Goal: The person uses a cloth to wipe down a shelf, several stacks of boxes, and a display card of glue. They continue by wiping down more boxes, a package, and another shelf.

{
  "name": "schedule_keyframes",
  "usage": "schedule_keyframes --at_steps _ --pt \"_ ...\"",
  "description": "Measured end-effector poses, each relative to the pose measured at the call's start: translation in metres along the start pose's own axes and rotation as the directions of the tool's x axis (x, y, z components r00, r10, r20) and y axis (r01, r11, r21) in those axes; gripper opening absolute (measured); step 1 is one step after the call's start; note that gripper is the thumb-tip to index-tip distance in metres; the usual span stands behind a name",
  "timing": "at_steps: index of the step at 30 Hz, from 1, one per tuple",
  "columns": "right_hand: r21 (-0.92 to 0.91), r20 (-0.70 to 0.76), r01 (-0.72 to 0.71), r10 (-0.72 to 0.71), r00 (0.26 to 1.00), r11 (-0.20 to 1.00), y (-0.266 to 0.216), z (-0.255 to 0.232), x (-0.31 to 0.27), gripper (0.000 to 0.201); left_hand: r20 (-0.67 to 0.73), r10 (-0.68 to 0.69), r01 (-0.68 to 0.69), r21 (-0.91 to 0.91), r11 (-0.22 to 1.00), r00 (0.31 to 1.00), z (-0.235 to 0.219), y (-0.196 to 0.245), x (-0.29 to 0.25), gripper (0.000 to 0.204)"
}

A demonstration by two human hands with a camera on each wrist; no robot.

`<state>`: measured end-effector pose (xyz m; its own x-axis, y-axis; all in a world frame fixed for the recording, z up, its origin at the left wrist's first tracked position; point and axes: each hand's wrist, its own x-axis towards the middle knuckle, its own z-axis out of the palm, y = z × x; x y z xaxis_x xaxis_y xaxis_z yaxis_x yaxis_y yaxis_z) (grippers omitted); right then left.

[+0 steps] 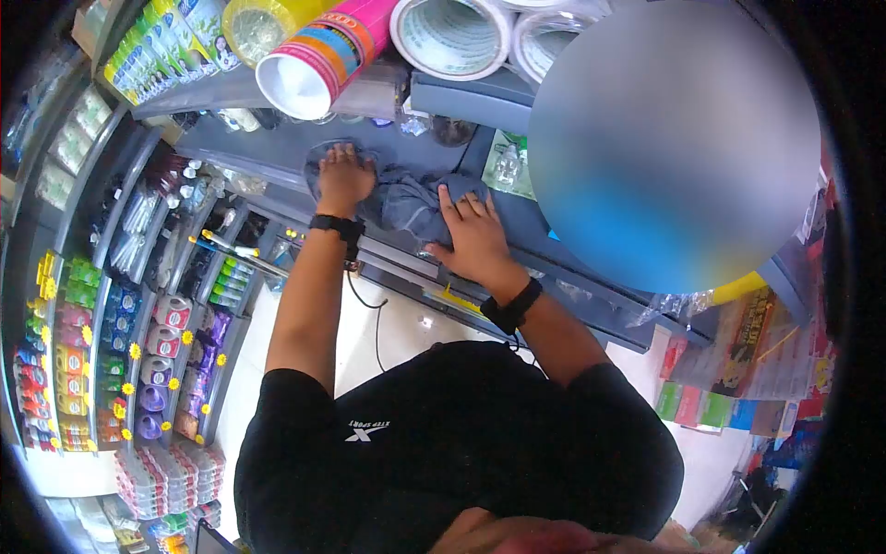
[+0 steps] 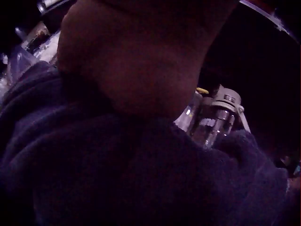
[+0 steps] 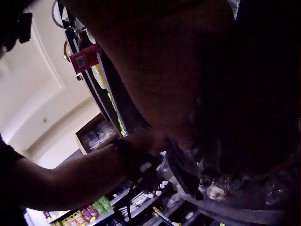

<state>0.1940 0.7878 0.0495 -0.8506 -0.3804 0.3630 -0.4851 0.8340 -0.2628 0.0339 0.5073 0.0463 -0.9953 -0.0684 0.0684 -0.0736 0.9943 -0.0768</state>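
Observation:
A crumpled grey cloth (image 1: 413, 205) lies on the dark grey shelf in the head view. The left hand (image 1: 345, 179) is laid on its left part, fingers pointing toward the back. On the cloth's right part rests the right hand (image 1: 475, 238), fingers spread and thumb out to the side. In the left wrist view the dark cloth (image 2: 141, 174) fills the lower part, below the left hand (image 2: 136, 61), whose fingers are hidden. The right wrist view is dark; the right hand (image 3: 160, 70) shows there without clear fingers.
Large tape rolls (image 1: 452, 37) and a pink tube (image 1: 323, 60) stand on the upper shelf. A clear item on a green-white packet (image 1: 508, 166) lies right of the cloth. A clear bottle (image 2: 216, 123) is near the cloth. Stocked shelves (image 1: 120, 351) line the left side.

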Motion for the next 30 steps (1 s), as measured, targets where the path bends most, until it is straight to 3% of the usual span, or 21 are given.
schedule_keyframes --at_steps 7,9,10,12,20,24,30 --pt "0.055 0.092 -0.050 0.044 0.995 0.997 0.007 -0.028 -0.040 0.103 0.009 0.213 -0.213 0.002 0.977 0.977 0.002 0.086 -0.036 0.079" --pt "0.033 -0.042 0.027 -0.026 0.999 0.999 0.013 -0.031 -0.057 0.103 0.038 0.216 -0.214 -0.042 0.976 0.976 -0.005 0.109 -0.054 0.079" --pt "0.039 -0.041 0.022 -0.020 0.999 0.999 0.015 -0.034 -0.065 0.103 0.010 0.212 -0.211 -0.068 0.975 0.977 -0.006 0.120 -0.062 0.079" --pt "0.034 -0.024 0.046 -0.045 0.999 0.998 0.020 -0.043 -0.079 0.103 -0.044 0.201 -0.204 -0.095 0.974 0.979 -0.008 0.138 -0.078 0.077" --pt "0.080 0.108 0.048 -0.057 0.993 0.996 0.040 -0.071 -0.111 0.101 -0.013 0.162 -0.162 -0.107 0.981 0.987 -0.021 0.188 -0.111 0.077" --pt "0.061 0.204 0.031 -0.043 0.978 0.998 0.042 -0.079 -0.110 0.102 0.035 0.120 -0.116 -0.105 0.988 0.992 -0.024 0.198 -0.108 0.078" --pt "0.024 0.214 0.009 -0.014 0.977 1.000 0.037 -0.075 -0.104 0.103 0.076 0.078 -0.066 -0.155 0.986 0.994 -0.028 0.206 -0.096 0.079"
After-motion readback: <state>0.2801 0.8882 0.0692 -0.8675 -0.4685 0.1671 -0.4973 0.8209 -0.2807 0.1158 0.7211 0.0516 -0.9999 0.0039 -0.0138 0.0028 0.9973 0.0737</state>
